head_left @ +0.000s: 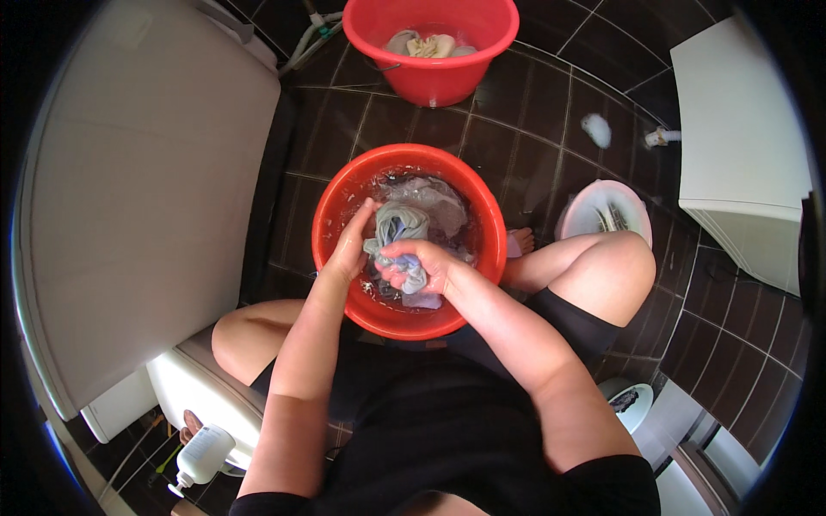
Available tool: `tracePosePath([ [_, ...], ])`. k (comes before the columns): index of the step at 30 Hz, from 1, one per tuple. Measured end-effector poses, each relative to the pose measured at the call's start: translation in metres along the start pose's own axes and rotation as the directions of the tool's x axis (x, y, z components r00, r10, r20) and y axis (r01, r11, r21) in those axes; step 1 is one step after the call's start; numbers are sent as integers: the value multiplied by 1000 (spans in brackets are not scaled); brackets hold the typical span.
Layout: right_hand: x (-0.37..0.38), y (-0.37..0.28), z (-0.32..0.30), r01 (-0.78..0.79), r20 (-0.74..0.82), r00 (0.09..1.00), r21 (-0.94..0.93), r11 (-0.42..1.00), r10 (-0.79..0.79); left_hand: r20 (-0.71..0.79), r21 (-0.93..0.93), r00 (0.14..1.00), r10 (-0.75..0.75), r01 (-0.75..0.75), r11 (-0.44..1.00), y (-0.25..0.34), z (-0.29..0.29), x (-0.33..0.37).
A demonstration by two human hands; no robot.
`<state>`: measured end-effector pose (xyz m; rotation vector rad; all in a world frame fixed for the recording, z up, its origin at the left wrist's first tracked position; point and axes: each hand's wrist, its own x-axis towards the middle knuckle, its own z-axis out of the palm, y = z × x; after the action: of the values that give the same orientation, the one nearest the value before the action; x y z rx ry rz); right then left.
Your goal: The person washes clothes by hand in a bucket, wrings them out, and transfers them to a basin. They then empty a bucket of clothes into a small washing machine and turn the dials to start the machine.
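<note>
Between my legs sits a round red basin (494, 232) holding water, suds and wet laundry. Over it, my right hand (422, 263) is closed around a bunched, wet grey cloth (402, 222). My left hand (351, 244) lies along the left side of that cloth, its fingers stretched upward and not wrapped round it. Behind the bundle, a darker grey, soaked fabric (434, 206) spreads in the basin. A small pale lilac piece of cloth (422, 301) shows below my right hand. How much laundry lies under the water is hidden.
Beyond the basin stands a red bucket (430, 82) with pale laundry. A pinkish-white tub (647, 219) is by my right knee, a small bowl (638, 413) behind it. White cabinets flank both sides. A white pump bottle (206, 453) is at lower left; foam (595, 130) spots the dark tiles.
</note>
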<state>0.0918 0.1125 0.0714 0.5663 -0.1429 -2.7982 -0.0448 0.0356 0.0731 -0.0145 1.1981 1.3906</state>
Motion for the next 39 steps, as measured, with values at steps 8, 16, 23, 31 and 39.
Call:
tracePosePath([
  [8, 0, 28, 35, -82, 274, 956, 586, 806, -102, 363, -669, 918, 159, 138, 731, -13, 56, -18],
  [16, -11, 19, 27, -65, 213, 973, 620, 782, -88, 390, -438, 899, 200, -10, 899, 2, 34, -2],
  [23, -12, 3, 24, 28, -52, 998, 49, 998, -25, 71, 7, 997, 39, -40, 999, 28, 46, 8],
  [31, 10, 0, 26, 59, -375, 796, -734, 677, -476, -144, 664, 935, 324, -152, 733, 16, 44, 35],
  [39, 36, -1, -23, -235, -228, 590, -966, 106, -774, -243, 944, 867, 435, 107, 313, -14, 43, 62],
])
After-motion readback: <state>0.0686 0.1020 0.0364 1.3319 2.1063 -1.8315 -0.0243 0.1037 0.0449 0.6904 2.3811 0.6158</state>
